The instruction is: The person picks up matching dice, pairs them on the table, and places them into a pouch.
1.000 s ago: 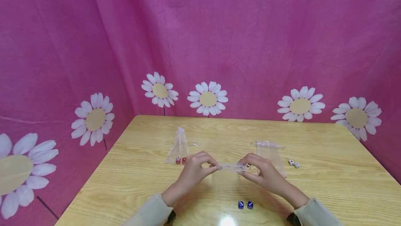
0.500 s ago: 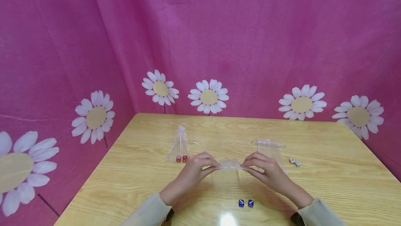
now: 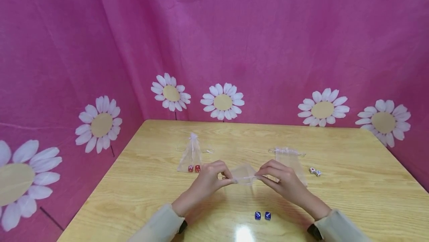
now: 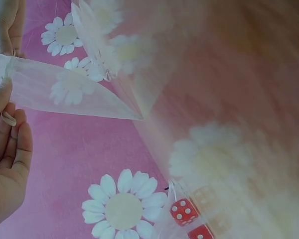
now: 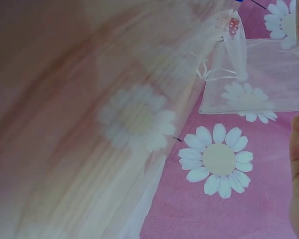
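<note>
A sheer white organza drawstring bag is stretched between the two hands above the table. My left hand pinches one end of its gathered edge between thumb and forefinger. The other end is pinched the same way by my right hand. In the left wrist view the bag's sheer cloth spreads away from the fingers, with no die showing in it. Two blue dice lie on the table in front of the hands. Behind my right hand a second organza bag lies flat, partly covered by that hand.
At the left a third organza bag, drawn together at its top, has two red dice at its bottom. Two white dice lie at the right. A pink curtain printed with daisies hangs behind the wooden table.
The held bag's cloth has fanned out farther behind the fingers, and its edge has tilted a little. Both hands keep their pinch. The dice and the other bags stay put.
</note>
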A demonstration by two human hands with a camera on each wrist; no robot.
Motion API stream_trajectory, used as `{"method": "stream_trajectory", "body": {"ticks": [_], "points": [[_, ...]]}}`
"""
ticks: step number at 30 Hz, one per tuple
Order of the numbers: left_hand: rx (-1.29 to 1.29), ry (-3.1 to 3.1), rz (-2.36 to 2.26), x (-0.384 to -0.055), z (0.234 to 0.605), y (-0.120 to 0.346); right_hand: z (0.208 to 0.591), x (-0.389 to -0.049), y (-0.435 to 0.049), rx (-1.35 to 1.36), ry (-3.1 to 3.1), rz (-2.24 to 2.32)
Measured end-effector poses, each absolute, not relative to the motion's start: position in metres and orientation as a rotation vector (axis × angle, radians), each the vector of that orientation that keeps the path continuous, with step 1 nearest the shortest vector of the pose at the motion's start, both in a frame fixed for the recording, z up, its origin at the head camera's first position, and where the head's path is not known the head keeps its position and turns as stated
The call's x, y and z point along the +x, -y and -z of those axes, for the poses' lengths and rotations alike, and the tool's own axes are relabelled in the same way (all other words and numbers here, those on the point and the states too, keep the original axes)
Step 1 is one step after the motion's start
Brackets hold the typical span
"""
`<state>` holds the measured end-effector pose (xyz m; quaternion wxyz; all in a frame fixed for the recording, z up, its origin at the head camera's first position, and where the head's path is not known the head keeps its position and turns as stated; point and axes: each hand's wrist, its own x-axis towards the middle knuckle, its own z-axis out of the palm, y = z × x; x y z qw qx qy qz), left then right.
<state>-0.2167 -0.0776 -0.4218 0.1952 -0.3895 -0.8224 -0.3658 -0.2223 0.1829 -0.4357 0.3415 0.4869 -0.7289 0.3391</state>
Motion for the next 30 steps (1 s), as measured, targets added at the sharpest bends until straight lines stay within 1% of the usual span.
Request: {"method": "stream_trajectory", "body": {"ticks": [5,9,16,25,30], "points": [[-1.101,2.32,1.046,-0.22,0.422,0.075,0.433,-0.222,-0.181,1.272,1.903,-0.874],[-1.047,2.363,1.123,-0.222,0.423,0.074,0.434,-0.22,-0.183,1.233,1.969,-0.886],[-0.952,2.423,1.236,-0.226,0.423,0.076,0.434,-0.215,-0.188,1.043,2.116,-1.003],[-0.922,2.41,1.247,-0.226,0.422,0.078,0.432,-0.21,-0.2,0.81,2.306,-1.485],[-0.915,2.4,1.252,-0.226,0.422,0.079,0.435,-0.21,-0.216,0.686,2.403,-1.54]]}}
